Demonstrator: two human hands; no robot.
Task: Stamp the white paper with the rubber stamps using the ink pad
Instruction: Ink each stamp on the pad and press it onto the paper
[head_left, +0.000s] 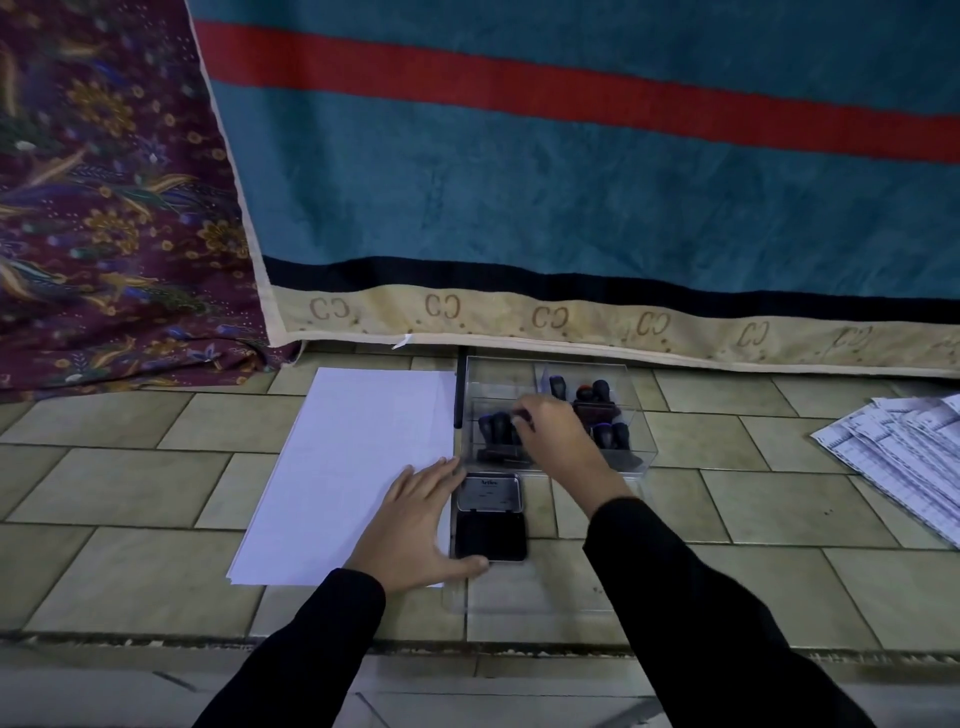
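Left hand (415, 525): flat on the near right corner of the white paper (358, 447), fingers released, thumb against the ink pad.
Ink pad (491, 535): open (lid tipped up), just right of the paper.
Right hand (558, 441): fingers curled among the rubber stamps (605, 410); cannot tell whether they grasp one.
Clear box (641, 441): holds the stamps, behind the pad.
Teal cloth (571, 197): hanging farthest back.

Teal towel (571, 197), with a red stripe and a beige monogrammed hem, hangs along the far edge of the tiled surface (130, 488). Maroon floral cloth (104, 208) — far left corner. Fanned printed sheets (904, 457) — right edge, lying flat.
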